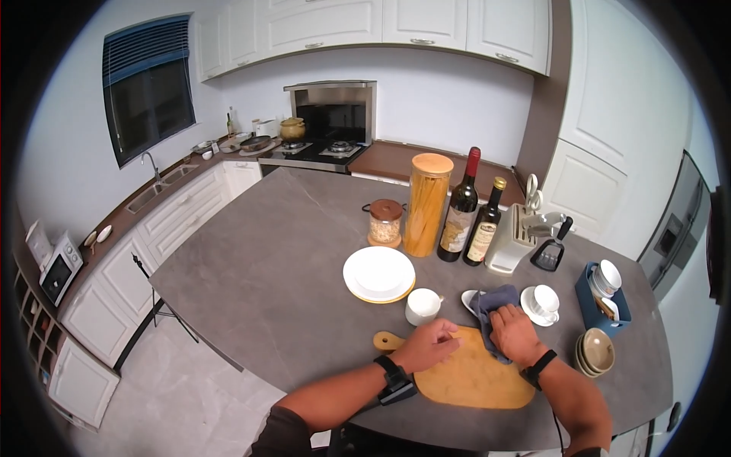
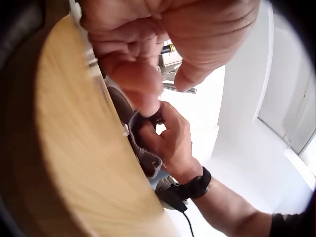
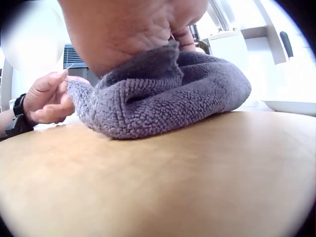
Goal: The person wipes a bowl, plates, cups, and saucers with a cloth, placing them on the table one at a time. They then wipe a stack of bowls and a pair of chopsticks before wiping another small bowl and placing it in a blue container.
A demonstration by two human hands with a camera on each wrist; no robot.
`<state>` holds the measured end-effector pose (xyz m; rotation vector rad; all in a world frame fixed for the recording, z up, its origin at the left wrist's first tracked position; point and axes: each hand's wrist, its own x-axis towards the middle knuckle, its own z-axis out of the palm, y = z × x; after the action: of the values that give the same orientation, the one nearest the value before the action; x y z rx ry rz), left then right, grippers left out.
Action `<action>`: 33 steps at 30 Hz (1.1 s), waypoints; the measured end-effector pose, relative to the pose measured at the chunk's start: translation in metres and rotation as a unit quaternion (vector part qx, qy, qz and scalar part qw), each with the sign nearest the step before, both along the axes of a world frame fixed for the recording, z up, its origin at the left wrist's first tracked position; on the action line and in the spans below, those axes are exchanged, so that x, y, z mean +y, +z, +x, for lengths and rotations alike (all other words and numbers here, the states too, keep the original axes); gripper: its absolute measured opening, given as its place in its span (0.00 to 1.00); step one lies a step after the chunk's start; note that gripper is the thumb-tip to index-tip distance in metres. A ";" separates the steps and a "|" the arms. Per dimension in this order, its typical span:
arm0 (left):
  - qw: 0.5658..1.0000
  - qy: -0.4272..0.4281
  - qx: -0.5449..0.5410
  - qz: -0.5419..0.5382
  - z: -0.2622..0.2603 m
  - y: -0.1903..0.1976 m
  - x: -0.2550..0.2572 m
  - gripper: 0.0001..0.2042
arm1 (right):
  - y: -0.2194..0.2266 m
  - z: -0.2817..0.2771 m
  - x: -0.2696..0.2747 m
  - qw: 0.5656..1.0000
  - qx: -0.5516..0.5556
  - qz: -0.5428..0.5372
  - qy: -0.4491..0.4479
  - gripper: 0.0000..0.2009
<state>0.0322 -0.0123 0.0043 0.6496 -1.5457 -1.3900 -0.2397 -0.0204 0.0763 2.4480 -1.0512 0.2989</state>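
A grey-purple towelling cloth [image 1: 499, 301] lies bunched over the far right part of a wooden cutting board [image 1: 480, 385], its folds showing close up in the right wrist view. My right hand [image 1: 515, 335] grips the cloth from above, with part of it gathered under the palm. Over the board's left part is my left hand [image 1: 428, 344], fingers loosely bent and the thumb apart from them in the left wrist view; nothing shows held there. Just beyond that hand stands a white mug [image 1: 422, 307]. A small white dish [image 1: 470, 302] peeks out beside the cloth.
White plates [image 1: 378, 273] are stacked left of the mug. Behind stand a pasta jar [image 1: 428, 206], two bottles and a knife block [image 1: 509, 240]. To the right are a cup on a saucer [image 1: 540, 305], a blue bin [image 1: 605, 321] and stacked bowls [image 1: 595, 353].
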 end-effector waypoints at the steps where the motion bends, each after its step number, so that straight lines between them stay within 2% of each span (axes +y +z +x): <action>1: 0.998 -0.018 -0.031 0.047 0.001 0.005 0.002 0.19 | 0.003 0.002 0.007 1.000 -0.016 -0.001 0.020 0.16; 3: 0.992 -0.046 -0.066 0.098 0.002 0.010 0.000 0.22 | 0.006 0.005 0.023 0.999 -0.034 0.002 0.030 0.18; 5: 0.974 -0.073 -0.041 0.209 0.001 0.011 -0.004 0.22 | 0.010 0.009 0.036 0.997 -0.050 -0.001 0.064 0.19; 7: 0.975 -0.084 -0.053 0.197 0.000 0.010 -0.005 0.25 | 0.014 0.013 0.049 0.996 -0.059 0.001 0.065 0.20; 9: 0.965 -0.083 -0.040 0.246 -0.002 0.014 -0.003 0.26 | 0.017 0.017 0.059 0.994 -0.047 -0.019 0.095 0.19; 14: 0.954 -0.109 0.013 0.278 0.000 0.029 0.002 0.26 | 0.022 0.020 0.067 0.987 -0.031 -0.045 0.148 0.17; 17: 0.966 -0.122 0.048 0.222 -0.002 0.022 0.001 0.25 | 0.024 0.020 0.066 0.984 -0.022 -0.038 0.175 0.17; 19: 0.972 -0.092 0.102 0.192 -0.005 0.015 0.001 0.26 | 0.025 0.021 0.067 0.982 -0.021 -0.021 0.186 0.17; 21: 0.971 -0.096 0.103 0.193 -0.003 0.013 0.000 0.26 | 0.028 0.022 0.068 0.982 -0.077 0.085 0.151 0.16; 22: 0.971 -0.100 0.105 0.192 -0.003 0.011 0.000 0.27 | 0.032 0.022 0.069 0.982 -0.080 0.087 0.149 0.16; 24: 0.969 -0.100 0.124 0.190 -0.006 0.009 0.000 0.27 | 0.039 0.021 0.070 0.944 -0.221 0.206 0.134 0.17; 25: 0.967 -0.099 0.144 0.186 -0.008 0.009 0.000 0.27 | 0.036 0.021 0.069 0.944 -0.222 0.207 0.132 0.17; 27: 0.965 -0.095 0.142 0.200 -0.009 0.011 0.001 0.27 | 0.027 0.021 0.066 0.908 -0.372 0.186 0.048 0.16; 28: 0.963 -0.090 0.140 0.212 -0.009 0.013 0.002 0.27 | 0.020 0.022 0.062 0.907 -0.403 0.122 0.015 0.18; 29: 0.963 -0.092 0.138 0.212 -0.010 0.013 0.002 0.27 | 0.015 0.024 0.058 0.906 -0.405 0.122 0.013 0.18; 31: 0.962 -0.074 0.143 0.222 -0.011 0.014 0.003 0.27 | 0.008 0.026 0.050 0.910 -0.404 0.059 -0.075 0.24; 32: 0.962 -0.076 0.139 0.222 -0.012 0.015 0.003 0.27 | 0.007 0.029 0.050 0.909 -0.407 0.057 -0.077 0.24; 33: 0.963 -0.072 0.138 0.220 -0.012 0.016 0.004 0.27 | 0.005 0.033 0.050 0.904 -0.410 0.069 -0.097 0.28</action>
<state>0.0205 -0.0084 0.0207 0.5800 -1.0867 -1.8758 -0.2069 0.0294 0.0809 2.3189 -1.6739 1.3029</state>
